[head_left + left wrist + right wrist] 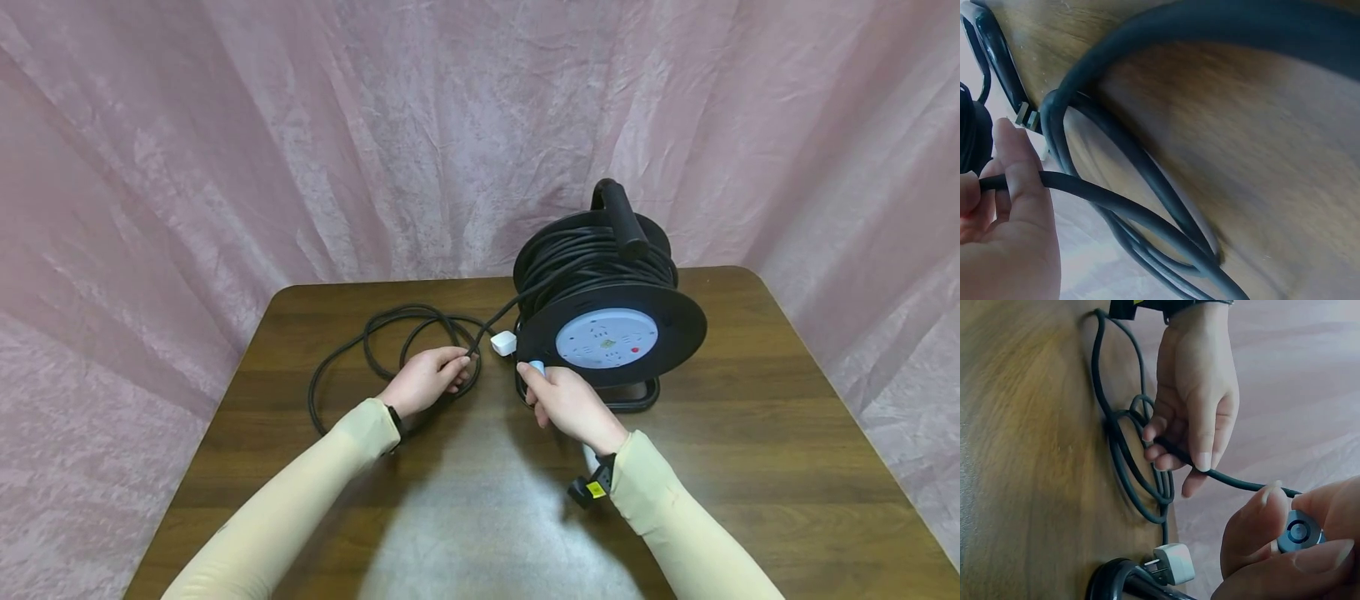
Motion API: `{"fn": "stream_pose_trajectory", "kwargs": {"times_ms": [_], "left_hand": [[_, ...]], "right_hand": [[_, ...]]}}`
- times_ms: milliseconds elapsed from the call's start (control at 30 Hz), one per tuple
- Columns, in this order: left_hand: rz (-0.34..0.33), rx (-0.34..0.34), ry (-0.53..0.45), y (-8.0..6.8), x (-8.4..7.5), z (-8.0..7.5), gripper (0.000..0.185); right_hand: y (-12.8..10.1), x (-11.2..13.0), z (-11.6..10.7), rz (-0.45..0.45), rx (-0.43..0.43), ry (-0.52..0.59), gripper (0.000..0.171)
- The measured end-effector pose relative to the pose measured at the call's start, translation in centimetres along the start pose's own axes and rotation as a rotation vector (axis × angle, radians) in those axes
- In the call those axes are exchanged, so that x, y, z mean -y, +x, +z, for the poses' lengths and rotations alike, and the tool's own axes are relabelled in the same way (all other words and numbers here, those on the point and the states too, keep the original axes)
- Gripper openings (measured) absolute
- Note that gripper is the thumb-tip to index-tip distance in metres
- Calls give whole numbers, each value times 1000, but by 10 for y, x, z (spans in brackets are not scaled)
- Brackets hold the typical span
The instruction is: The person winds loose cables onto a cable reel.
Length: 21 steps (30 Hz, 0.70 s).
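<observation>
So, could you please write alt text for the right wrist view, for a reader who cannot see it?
The right hand pinches a small blue round knob, while the left hand holds a black cable above a wooden table. Loose cable loops and a white plug lie on the table.

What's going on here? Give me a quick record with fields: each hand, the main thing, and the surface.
left hand: holds the black cable between thumb and fingers
right hand: pinches the blue knob on the reel's rim
reel: upright on its stand, cable wound on it
plug: white, lying beside the reel
table: dark wood, loose cable loops on it
</observation>
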<state>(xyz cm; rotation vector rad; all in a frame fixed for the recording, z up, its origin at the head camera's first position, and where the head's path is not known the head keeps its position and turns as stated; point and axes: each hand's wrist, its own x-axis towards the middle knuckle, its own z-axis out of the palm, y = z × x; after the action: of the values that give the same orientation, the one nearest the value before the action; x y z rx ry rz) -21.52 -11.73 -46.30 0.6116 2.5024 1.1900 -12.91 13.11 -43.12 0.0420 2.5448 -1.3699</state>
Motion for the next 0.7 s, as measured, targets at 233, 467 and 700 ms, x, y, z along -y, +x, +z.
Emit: {"fn": "stream_pose_trajectory", "kwargs": {"times_ms": [233, 467, 700], "left_hand": [[-7, 9, -6, 1, -4, 1, 30], [10, 29, -7, 1, -8, 4, 31], [8, 37, -20, 2, -14, 5, 31]], "right_hand": [[0, 4, -1, -15, 1, -4, 62], [2, 8, -3, -45, 21, -7, 64], [1, 12, -6, -34, 28, 12, 64]]}}
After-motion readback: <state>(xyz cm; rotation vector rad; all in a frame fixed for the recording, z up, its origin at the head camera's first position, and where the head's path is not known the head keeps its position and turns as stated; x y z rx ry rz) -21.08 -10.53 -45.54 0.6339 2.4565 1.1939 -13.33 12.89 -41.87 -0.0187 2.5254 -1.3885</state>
